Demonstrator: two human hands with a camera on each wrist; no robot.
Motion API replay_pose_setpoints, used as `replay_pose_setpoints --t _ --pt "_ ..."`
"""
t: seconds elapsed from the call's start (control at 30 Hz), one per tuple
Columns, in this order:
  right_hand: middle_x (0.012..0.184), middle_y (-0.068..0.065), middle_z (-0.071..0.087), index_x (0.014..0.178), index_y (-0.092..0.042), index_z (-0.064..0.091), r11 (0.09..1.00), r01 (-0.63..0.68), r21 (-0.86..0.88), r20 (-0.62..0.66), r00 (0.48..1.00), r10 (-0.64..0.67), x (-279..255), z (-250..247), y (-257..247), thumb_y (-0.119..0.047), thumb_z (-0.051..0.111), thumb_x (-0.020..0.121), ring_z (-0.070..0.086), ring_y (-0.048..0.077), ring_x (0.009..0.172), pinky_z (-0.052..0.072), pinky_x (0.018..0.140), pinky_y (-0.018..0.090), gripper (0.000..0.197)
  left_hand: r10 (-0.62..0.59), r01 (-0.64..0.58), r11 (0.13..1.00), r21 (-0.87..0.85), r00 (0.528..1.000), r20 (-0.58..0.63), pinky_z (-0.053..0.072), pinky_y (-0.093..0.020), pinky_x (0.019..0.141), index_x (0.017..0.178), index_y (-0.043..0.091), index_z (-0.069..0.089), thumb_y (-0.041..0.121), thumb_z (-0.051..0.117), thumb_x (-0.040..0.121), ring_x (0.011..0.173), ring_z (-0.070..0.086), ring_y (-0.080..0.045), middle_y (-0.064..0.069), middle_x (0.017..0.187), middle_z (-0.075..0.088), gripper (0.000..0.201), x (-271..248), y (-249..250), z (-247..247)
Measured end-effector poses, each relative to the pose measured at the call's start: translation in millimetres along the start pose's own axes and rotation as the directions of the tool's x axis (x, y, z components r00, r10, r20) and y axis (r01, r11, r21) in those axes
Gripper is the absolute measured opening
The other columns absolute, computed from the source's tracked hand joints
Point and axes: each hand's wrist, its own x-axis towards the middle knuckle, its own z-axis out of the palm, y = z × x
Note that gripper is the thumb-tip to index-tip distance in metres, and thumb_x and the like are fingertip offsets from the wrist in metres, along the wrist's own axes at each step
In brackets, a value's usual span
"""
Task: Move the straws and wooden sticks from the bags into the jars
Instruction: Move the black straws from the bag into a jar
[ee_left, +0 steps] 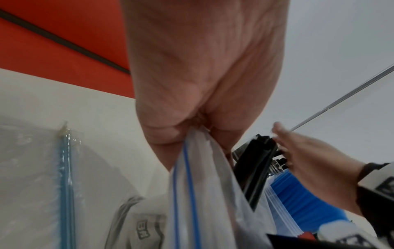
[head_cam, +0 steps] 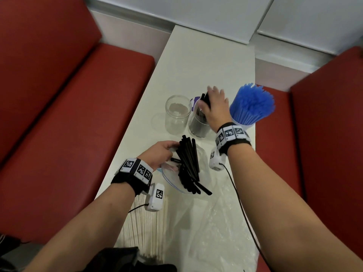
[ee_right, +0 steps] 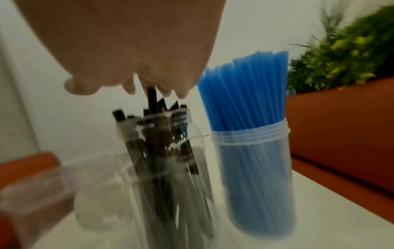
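Head view: right hand (head_cam: 213, 107) has its fingers around a few black straws (head_cam: 205, 99) over the middle jar (head_cam: 198, 124), at 12 o'clock on the worktop (head_cam: 196, 61). Left hand (head_cam: 161, 154) pinches the zip bag (head_cam: 172, 179) with more black straws, around 6 o'clock from the jar.

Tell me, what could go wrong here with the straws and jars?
The right hand is pushing black straws into the middle jar; a nudge might tip it into the empty jar beside it. The left hand holds the zip bag open, and loose straws could slide out.
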Motion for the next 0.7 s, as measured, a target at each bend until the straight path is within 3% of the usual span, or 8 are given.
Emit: replay_pose_setpoints --t 0.07,0.17,0.27,0.33,0.4,0.47,0.6,0.7 --pt "0.168 0.008 0.013 0.159 -0.014 0.022 0.974 0.028 -0.227 0.102 0.995 -0.005 -10 10 0 -0.05 0.038 0.104 -0.002 0.032 0.155 0.004 0.125 0.051 0.067 0.0 0.0 1.0 0.006 1.0 0.004 0.064 -0.05 0.078 0.141 0.011 0.059 -0.025 0.026 0.085 0.116 0.067 -0.041 -0.009 0.147 0.056 0.074 0 -1 0" --pt "0.167 0.008 0.017 0.156 -0.02 0.032 0.988 0.106 -0.116 -0.036 0.993 -0.111 -19 2 -4 -0.035 0.04 0.107 -0.003 0.032 0.155 -0.001 0.125 0.051 0.053 0.007 -0.007 1.0 0.016 1.0 -0.005 0.062 -0.055 0.084 0.141 0.01 0.059 -0.025 0.026 0.085 0.122 0.061 -0.048 -0.01 0.145 0.058 0.074 -2 -3 -3" --pt "0.155 0.007 0.043 0.141 -0.017 0.055 0.982 0.171 0.074 -0.302 0.943 -0.142 -33 -14 -5 -0.013 0.045 0.102 0.022 0.028 0.152 0.017 0.125 0.042 0.041 0.02 -0.02 1.0 0.015 0.999 -0.024 0.06 -0.059 0.087 0.136 0.011 0.063 -0.024 0.025 0.086 0.113 0.061 -0.041 -0.009 0.142 0.061 0.072 -4 -5 -3" --pt "0.128 0.001 0.065 0.126 -0.016 0.066 0.959 0.191 0.208 -0.313 0.942 -0.119 -49 -23 -6 -0.007 0.046 0.097 0.054 0.018 0.126 0.043 0.109 0.037 0.036 0.023 -0.024 0.999 -0.032 0.999 -0.027 0.062 -0.056 0.079 0.134 0.01 0.064 -0.024 0.027 0.089 0.105 0.058 -0.038 -0.01 0.14 0.062 0.068 -7 -6 -3" --pt "0.1 -0.008 0.07 0.109 -0.019 0.072 0.95 0.144 0.276 -0.147 0.983 -0.106 -70 -26 -7 -0.003 0.048 0.092 0.064 0.009 0.093 0.053 0.088 0.033 0.033 0.021 -0.023 0.995 -0.098 1.0 -0.017 0.064 -0.05 0.075 0.132 0.009 0.065 -0.02 0.032 0.096 0.104 0.067 -0.043 -0.011 0.136 0.065 0.056 -10 -4 -2" --pt "0.092 -0.007 0.071 0.1 -0.021 0.074 0.975 0.042 0.218 0.094 0.994 -0.063 -92 -23 -3 0.0 0.048 0.089 0.063 0.012 0.082 0.055 0.086 0.038 0.034 0.021 -0.023 0.988 -0.154 1.0 -0.013 0.066 -0.044 0.067 0.131 0.008 0.064 -0.012 0.037 0.103 0.098 0.073 -0.039 -0.013 0.134 0.067 0.044 -12 -3 -3" --pt "0.11 -0.001 0.068 0.121 -0.029 0.067 0.988 -0.12 0.098 0.408 0.911 0.07 -135 -10 14 0.0 0.056 0.085 0.06 0.016 0.09 0.053 0.093 0.04 0.047 0.02 -0.025 0.976 -0.217 0.999 -0.027 0.062 -0.033 0.058 0.14 0.005 0.057 -0.014 0.033 0.104 0.088 0.076 -0.032 -0.013 0.136 0.064 0.047 -10 -4 -2" --pt "0.141 0.001 0.056 0.146 -0.034 0.047 0.986 -0.131 0.105 0.491 0.869 0.063 -161 -1 25 -0.004 0.069 0.083 0.054 0.019 0.122 0.043 0.105 0.033 0.073 0.029 -0.036 0.968 -0.25 0.999 -0.034 0.062 -0.033 0.058 0.137 0.005 0.058 -0.014 0.033 0.104 0.077 0.078 -0.029 -0.013 0.132 0.066 0.045 -8 -4 1"
